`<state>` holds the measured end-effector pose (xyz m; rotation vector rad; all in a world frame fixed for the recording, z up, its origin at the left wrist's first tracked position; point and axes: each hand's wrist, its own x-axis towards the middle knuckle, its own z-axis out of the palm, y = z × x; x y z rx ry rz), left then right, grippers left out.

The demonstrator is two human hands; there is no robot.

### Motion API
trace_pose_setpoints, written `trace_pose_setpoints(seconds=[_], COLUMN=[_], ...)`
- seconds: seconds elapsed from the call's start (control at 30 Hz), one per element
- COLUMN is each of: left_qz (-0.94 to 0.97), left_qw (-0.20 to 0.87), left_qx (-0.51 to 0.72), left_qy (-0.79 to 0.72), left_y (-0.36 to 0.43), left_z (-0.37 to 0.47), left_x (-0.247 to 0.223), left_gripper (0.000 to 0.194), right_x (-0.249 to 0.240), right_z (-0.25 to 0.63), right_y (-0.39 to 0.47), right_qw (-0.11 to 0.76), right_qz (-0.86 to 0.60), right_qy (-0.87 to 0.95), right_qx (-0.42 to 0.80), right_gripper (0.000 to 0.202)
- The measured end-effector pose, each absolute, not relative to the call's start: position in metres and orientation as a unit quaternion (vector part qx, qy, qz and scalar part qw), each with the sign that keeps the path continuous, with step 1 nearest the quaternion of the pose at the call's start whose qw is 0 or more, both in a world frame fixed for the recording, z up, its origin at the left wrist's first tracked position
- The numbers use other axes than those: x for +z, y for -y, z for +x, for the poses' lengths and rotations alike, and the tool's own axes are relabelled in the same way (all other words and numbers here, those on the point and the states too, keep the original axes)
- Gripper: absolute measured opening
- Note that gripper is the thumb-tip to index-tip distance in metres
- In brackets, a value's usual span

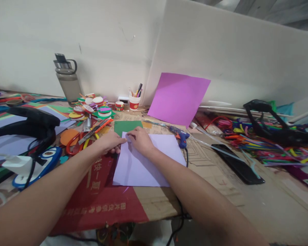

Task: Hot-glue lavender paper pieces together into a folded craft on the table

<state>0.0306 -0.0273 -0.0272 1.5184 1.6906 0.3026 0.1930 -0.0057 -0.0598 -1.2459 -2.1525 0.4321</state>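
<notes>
A lavender sheet of paper [146, 167] lies on red and brown cardboard in front of me. My left hand [110, 141] pinches the sheet's upper left corner between thumb and finger. My right hand [141, 139] is closed at the same corner, its fingertips on the paper close to my left thumb. Part of a green sheet [128, 126] shows just beyond the lavender one. Beside the lavender sheet's right edge rests a blue glue gun [182, 137]. Scissors with orange handles [75, 143] and an orange cutter [102, 126] lie left of my hands.
A purple sheet [179, 99] leans on the wall. A bottle [69, 83], a cup of pens [135, 102] and small paper drums [104, 112] stand at the back. A black phone [237, 164] and colourful pipe cleaners [269, 140] lie right; a black headset [38, 123] lies left.
</notes>
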Motion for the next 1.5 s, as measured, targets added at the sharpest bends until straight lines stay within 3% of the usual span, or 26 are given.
trace_pose_setpoints(seconds=[0.27,0.83,1.2,1.5], left_qz=[0.649,0.657,0.65,0.666], left_qw=[0.366,0.358,0.363,0.354], left_qx=[0.008,0.036,0.049,0.027], left_qy=[-0.667,-0.662,-0.666,-0.656], left_y=[0.032,0.031,0.031,0.03], left_z=[0.034,0.035,0.035,0.034], left_x=[-0.006,-0.012,-0.015,-0.013], left_gripper=[0.048,0.048,0.047,0.045], right_x=[-0.06,-0.062,-0.062,-0.053], right_z=[0.197,0.193,0.2,0.194], right_y=[-0.004,0.005,0.0,0.017], right_qw=[0.314,0.312,0.448,0.334], right_qz=[-0.484,-0.491,-0.465,-0.469], right_qy=[0.79,0.798,0.743,0.804], right_qx=[0.208,0.159,0.178,0.148], right_gripper=[0.03,0.037,0.046,0.046])
